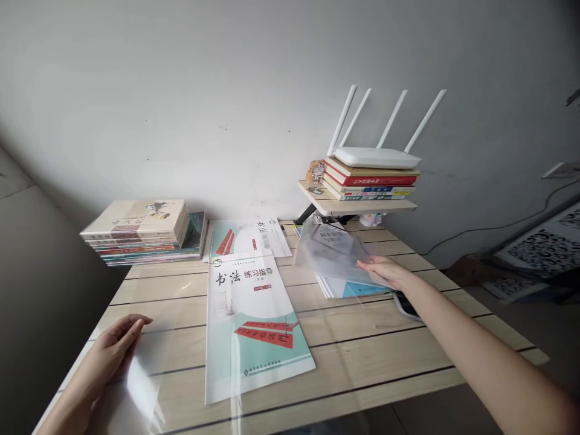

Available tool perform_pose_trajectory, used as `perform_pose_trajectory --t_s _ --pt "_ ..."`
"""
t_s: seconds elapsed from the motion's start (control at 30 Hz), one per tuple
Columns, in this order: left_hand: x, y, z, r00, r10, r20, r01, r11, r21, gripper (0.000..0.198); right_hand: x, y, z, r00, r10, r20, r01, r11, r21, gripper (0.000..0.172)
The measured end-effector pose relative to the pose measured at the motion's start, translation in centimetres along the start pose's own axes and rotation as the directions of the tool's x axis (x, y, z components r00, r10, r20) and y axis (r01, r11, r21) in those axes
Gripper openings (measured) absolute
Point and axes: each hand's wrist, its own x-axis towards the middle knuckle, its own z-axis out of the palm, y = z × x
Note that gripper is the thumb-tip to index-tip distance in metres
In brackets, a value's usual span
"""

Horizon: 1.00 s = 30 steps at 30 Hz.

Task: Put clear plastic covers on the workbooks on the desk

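A calligraphy practice book [258, 362] with a white and teal cover and red strips lies mid-table. Over and around it stretches a clear plastic book cover [145, 386], visible mostly by its glare and crease. My left hand [115, 341] pinches this cover's left edge. On the right, my right hand [383, 270] has its fingers closed on a translucent plastic sheet [317, 257], which lies across a stack of booklets [335, 289]. Whether those fingers also grip a booklet, I cannot tell. Behind the middle book lies a second, similar book [244, 232], turned another way.
Stacked books [136, 220] stand at the back left. A small raised shelf [362, 206] at the back right carries more books [380, 180] and a white router [378, 157] with upright antennas. A phone [405, 307] lies under my right forearm, by the booklets.
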Motion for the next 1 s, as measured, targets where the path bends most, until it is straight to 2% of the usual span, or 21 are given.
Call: perform_pose_trajectory --t_s 0.17,0.3,0.37,0.43,0.53,0.67,0.77,0.83,0.9,0.97,1.0 --pt "0.0 0.1 0.2 1.0 -0.012 0.006 0.012 1.0 0.024 0.069 -2.9 -0.1 0.9 0.97 0.102 0.221 -0.139 0.978 0.157 0.019" --pt "-0.2 0.3 0.4 0.999 -0.021 0.045 0.019 0.999 0.027 0.071 -4.4 -0.8 1.9 0.947 0.073 0.312 -0.128 0.979 0.159 0.026" --pt "-0.2 0.4 0.5 0.998 -0.027 0.056 0.025 0.999 0.035 0.073 -4.5 -1.4 3.0 0.961 0.047 0.272 -0.065 0.996 0.058 0.023" --pt "-0.3 0.6 0.6 0.998 -0.028 0.057 0.026 0.999 0.038 0.074 -4.1 -2.2 4.3 0.987 0.007 0.16 0.015 0.99 -0.137 0.017" --pt "-0.4 0.7 0.7 0.999 -0.027 0.036 0.025 0.999 0.033 0.074 -3.0 -3.4 6.1 0.999 -0.039 0.021 0.044 0.934 -0.354 0.028" --pt "-0.5 0.8 0.9 0.999 -0.01 0.037 0.009 1.0 0.02 0.072 -1.9 -4.6 7.9 1.0 0.0 0.023 0.009 0.925 -0.38 0.034" --pt "-0.5 1.0 0.9 1.0 -0.009 0.028 0.008 1.0 0.025 0.072 -1.9 -5.2 8.8 0.998 0.029 0.051 -0.008 0.931 -0.364 0.023" --pt "-0.5 1.1 0.8 1.0 -0.017 0.026 0.016 1.0 0.022 0.072 -1.9 -5.3 8.8 0.998 0.035 0.05 -0.016 0.939 -0.343 0.018" --pt "-0.5 1.2 0.8 1.0 -0.015 0.027 0.014 1.0 0.01 0.072 -1.8 -5.1 7.9 0.999 0.036 0.029 -0.024 0.943 -0.333 0.033" --pt "-0.5 1.2 0.7 1.0 -0.002 0.025 0.002 1.0 -0.001 0.071 -1.3 -4.6 5.8 0.999 0.047 -0.005 -0.046 0.936 -0.348 0.042" --pt "-0.5 1.1 0.7 1.0 0.004 0.025 -0.004 1.0 -0.002 0.071 -0.9 -4.2 4.4 0.998 0.056 -0.029 -0.063 0.929 -0.365 0.041"
